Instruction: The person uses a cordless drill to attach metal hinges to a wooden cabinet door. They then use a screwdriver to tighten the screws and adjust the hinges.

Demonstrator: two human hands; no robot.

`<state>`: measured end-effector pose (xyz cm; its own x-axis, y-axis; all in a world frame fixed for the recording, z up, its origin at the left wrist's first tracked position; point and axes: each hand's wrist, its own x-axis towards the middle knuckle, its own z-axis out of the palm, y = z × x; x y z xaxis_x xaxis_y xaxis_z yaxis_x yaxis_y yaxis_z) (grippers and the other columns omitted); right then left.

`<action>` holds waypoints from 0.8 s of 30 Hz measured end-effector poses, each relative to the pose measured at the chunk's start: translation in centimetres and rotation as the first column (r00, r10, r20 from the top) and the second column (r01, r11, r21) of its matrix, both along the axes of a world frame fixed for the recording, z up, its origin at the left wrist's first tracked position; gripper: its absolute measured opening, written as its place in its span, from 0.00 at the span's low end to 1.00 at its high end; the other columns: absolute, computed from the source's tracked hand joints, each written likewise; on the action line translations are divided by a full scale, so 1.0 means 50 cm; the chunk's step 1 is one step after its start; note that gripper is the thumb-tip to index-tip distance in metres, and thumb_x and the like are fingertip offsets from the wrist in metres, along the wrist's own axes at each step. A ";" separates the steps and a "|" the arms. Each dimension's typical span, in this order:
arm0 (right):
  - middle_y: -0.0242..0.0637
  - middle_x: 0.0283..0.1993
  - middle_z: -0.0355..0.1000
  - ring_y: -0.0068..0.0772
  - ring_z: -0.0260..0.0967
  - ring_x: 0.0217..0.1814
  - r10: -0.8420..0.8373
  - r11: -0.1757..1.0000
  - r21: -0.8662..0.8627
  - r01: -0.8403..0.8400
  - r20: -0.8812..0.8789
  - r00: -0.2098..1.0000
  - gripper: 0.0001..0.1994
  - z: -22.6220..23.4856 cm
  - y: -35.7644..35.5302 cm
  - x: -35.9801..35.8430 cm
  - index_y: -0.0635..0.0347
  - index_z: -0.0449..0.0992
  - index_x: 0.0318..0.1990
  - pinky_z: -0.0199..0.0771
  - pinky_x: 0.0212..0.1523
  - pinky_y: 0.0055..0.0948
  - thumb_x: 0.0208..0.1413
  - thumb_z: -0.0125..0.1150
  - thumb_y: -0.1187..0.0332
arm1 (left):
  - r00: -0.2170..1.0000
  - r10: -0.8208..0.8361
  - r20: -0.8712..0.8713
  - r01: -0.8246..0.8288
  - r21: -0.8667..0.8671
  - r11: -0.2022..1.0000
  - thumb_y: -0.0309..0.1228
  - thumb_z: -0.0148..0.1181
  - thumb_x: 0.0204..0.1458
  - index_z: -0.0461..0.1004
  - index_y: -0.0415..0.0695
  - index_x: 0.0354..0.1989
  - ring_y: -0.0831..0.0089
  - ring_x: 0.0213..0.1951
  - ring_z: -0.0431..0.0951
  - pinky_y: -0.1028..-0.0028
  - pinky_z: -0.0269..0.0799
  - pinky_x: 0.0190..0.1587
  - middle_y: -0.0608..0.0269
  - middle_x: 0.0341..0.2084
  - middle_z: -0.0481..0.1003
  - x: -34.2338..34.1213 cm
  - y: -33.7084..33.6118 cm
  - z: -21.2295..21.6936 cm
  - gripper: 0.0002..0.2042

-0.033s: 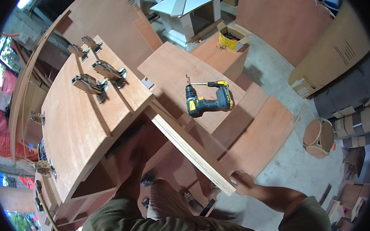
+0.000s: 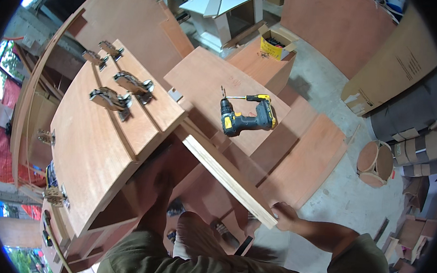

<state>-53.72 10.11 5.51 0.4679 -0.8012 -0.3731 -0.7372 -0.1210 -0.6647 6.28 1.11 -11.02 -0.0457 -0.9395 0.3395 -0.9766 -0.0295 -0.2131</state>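
Hardly anything has moved, so the work seems no further on. The right hand has its fingers clamped on the board, beside the cabinet; the left hand's fingers, in shadow, I can't tell

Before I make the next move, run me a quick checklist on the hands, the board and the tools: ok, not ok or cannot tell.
1. Right hand on the plywood board: ok, at its near end.
2. Left hand holding firmly: cannot tell, it is in shadow by the cabinet.
3. Board's far end seated against the cabinet: cannot tell, the contact is not clear.
4. Drill away from both hands: ok, lying beyond the board.
5. Flat panel free of tools: not ok, the drill and a screwdriver lie on it.
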 end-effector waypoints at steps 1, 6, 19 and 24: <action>0.37 0.47 0.71 0.42 0.66 0.53 0.046 0.997 0.056 -0.046 -0.013 0.999 0.13 0.017 0.011 0.008 0.54 0.78 0.39 0.65 0.54 0.43 0.49 0.59 0.58 | 0.986 0.132 0.106 -0.150 0.190 0.970 0.34 0.52 0.55 0.69 0.45 0.49 0.56 0.46 0.73 0.60 0.68 0.49 0.53 0.44 0.70 -0.017 0.029 0.030 0.15; 0.41 0.51 0.72 0.46 0.66 0.55 0.039 0.997 0.072 -0.029 -0.129 0.991 0.18 0.117 0.122 0.016 0.51 0.77 0.46 0.66 0.55 0.42 0.48 0.60 0.57 | 0.759 0.573 -0.310 -0.320 0.589 0.742 0.29 0.51 0.50 0.62 0.49 0.61 0.49 0.56 0.67 0.55 0.63 0.57 0.50 0.59 0.62 -0.281 0.094 0.352 0.26; 0.49 0.33 0.76 0.52 0.74 0.36 -0.725 0.687 -0.209 0.696 -0.268 0.635 0.10 0.338 0.001 -0.185 0.61 0.77 0.34 0.72 0.40 0.43 0.53 0.56 0.64 | 0.074 0.984 -0.160 -0.103 0.980 0.168 0.35 0.54 0.46 0.67 0.38 0.57 0.48 0.53 0.71 0.63 0.65 0.58 0.40 0.49 0.72 -0.270 0.890 0.764 0.27; 0.50 0.38 0.71 0.53 0.69 0.42 -0.590 0.767 -0.368 0.526 -0.080 0.803 0.11 0.331 -0.371 -0.167 0.64 0.73 0.38 0.69 0.43 0.44 0.55 0.55 0.64 | -0.063 0.993 -0.098 -0.184 0.979 0.085 0.35 0.54 0.46 0.67 0.39 0.56 0.48 0.52 0.71 0.63 0.65 0.57 0.41 0.48 0.72 -0.383 0.890 0.881 0.27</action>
